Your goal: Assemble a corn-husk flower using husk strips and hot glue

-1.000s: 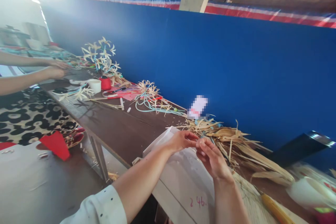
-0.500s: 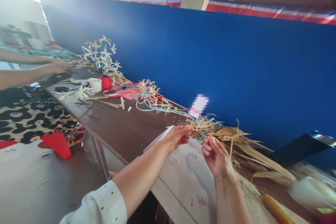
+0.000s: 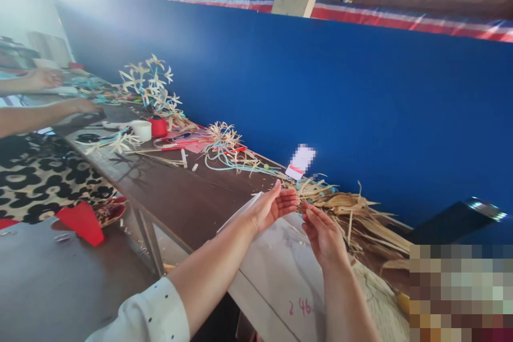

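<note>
My left hand is held palm up with its fingers spread, and nothing lies in it. Just to its right, my right hand shows its back, fingers stretched loosely toward the left fingertips without touching them; I see nothing in it. Both hover over a white board marked with pink numbers. A pile of dried straw strips lies right behind the hands, against the blue wall.
The long brown table carries straw flowers, a red cup, a white roll and blue cords. Another person's hands work at the far left. Red paper lies below; a black object is right.
My two hands were pinched together over a small piece by the straw. They have drawn apart, and the left hand has turned palm up and spread its fingers.
</note>
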A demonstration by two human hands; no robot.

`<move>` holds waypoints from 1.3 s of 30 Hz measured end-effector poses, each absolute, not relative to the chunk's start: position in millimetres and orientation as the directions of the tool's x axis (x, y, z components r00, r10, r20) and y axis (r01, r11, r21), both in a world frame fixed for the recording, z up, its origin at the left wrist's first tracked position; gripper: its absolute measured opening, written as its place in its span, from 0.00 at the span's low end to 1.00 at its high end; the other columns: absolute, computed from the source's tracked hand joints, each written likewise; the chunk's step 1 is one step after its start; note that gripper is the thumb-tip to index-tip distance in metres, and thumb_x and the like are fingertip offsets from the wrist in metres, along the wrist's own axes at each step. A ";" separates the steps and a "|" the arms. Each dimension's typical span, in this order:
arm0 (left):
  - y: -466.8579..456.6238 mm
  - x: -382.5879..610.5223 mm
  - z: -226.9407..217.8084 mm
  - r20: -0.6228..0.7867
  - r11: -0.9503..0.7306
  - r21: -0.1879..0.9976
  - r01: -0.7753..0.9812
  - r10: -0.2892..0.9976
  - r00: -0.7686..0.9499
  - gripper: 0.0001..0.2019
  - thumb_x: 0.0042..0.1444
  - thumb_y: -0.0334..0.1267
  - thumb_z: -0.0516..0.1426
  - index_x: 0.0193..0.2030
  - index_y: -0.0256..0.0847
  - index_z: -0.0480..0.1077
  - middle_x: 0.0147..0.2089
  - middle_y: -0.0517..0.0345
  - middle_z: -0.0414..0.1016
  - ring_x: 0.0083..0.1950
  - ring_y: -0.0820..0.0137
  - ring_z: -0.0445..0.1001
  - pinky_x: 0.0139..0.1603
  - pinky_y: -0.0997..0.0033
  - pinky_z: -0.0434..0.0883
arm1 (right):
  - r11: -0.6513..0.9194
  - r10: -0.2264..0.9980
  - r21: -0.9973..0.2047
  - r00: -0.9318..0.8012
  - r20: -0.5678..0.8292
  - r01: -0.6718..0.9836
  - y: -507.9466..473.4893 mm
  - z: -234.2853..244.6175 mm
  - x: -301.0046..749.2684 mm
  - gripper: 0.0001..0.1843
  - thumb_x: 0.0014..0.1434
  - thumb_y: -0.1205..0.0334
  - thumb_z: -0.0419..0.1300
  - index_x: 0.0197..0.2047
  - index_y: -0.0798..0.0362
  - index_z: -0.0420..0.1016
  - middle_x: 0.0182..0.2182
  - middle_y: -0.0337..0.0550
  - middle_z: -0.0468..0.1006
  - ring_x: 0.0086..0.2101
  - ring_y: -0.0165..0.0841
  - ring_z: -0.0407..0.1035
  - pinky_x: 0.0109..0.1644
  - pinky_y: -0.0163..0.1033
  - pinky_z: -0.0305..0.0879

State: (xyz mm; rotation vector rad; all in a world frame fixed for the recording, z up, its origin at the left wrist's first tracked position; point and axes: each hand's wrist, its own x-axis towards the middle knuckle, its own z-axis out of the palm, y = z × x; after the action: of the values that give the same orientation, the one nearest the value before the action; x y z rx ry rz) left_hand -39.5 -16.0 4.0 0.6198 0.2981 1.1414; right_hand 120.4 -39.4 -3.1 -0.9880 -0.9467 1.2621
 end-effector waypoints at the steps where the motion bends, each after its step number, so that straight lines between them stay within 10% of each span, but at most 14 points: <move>1: -16.7 -39.1 3.6 0.106 0.267 0.607 -0.749 0.906 0.409 0.26 0.53 0.55 0.51 0.42 0.29 0.71 0.43 0.43 0.75 0.45 0.66 0.74 0.51 0.68 0.69 | 0.029 0.998 -0.961 0.059 0.013 -0.275 -39.1 -4.3 119.5 0.17 0.41 0.57 0.69 0.37 0.50 0.78 0.36 0.42 0.76 0.28 0.27 0.67 0.27 0.31 0.65; 15: -31.8 -38.8 6.2 0.301 -0.131 0.921 -0.366 0.836 0.459 0.25 0.53 0.52 0.53 0.51 0.36 0.69 0.54 0.45 0.69 0.57 0.60 0.65 0.60 0.56 0.59 | 0.156 0.943 -0.951 0.248 0.224 0.268 -35.5 -8.6 117.7 0.21 0.44 0.47 0.65 0.37 0.54 0.78 0.23 0.40 0.74 0.21 0.29 0.61 0.25 0.36 0.59; 39: -31.9 -37.2 4.9 0.315 0.049 0.805 -0.591 0.809 0.497 0.24 0.52 0.48 0.57 0.54 0.42 0.67 0.62 0.45 0.59 0.60 0.57 0.62 0.61 0.54 0.56 | 0.275 0.819 -0.762 0.272 0.505 0.586 -37.4 -7.7 124.6 0.15 0.52 0.48 0.59 0.35 0.51 0.77 0.28 0.44 0.77 0.26 0.35 0.67 0.33 0.38 0.61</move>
State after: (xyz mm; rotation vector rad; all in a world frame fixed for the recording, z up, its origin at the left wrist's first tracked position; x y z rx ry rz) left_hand -37.2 -31.9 4.9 1.0761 0.2476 1.0830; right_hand 124.6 -37.4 -7.7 -1.4110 -1.4138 0.2601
